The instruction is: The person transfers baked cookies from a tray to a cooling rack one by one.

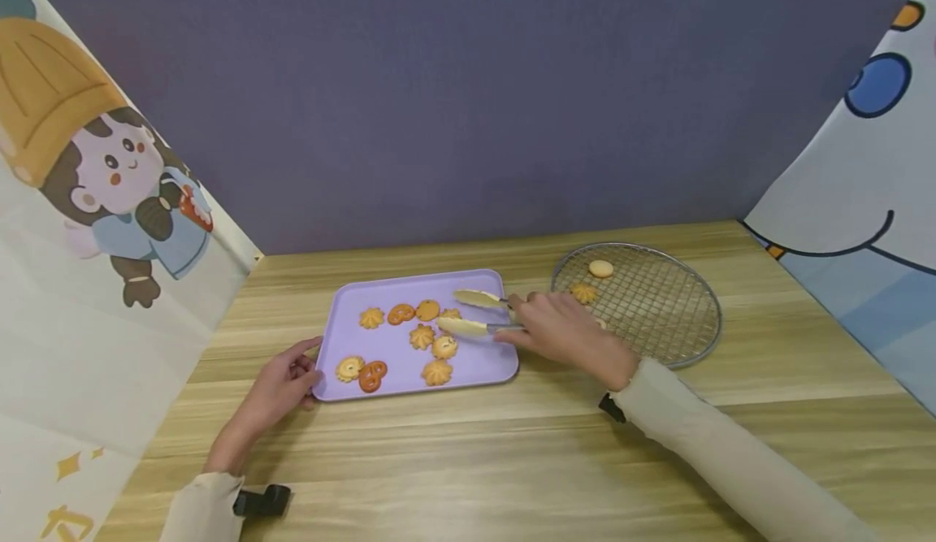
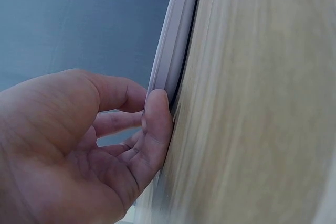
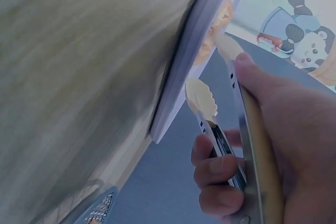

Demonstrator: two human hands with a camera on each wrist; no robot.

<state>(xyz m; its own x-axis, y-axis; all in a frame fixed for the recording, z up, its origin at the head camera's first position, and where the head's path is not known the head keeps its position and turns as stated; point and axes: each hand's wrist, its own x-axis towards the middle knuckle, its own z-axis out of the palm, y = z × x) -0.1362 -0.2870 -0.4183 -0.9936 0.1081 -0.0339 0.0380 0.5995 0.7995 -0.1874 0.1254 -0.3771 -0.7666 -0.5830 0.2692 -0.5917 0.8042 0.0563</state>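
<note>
Tongs (image 1: 462, 327) sit in the grip of the right hand (image 1: 566, 332), thumb and fingers round the handles, cream tips parted over biscuits (image 1: 422, 336) on the right part of a purple tray (image 1: 417, 288); the left hand (image 1: 283, 381) pinches the tray's rim by its near left corner; two pretzels (image 1: 401, 314) lie among the biscuits; right of the tray, a round wire rack (image 1: 658, 314) on the bench (image 1: 475, 469) bears biscuits toward its left side.

Left hand (image 1: 283, 379) pinches; right hand (image 1: 561, 327) (back uppermost) grips.
</note>
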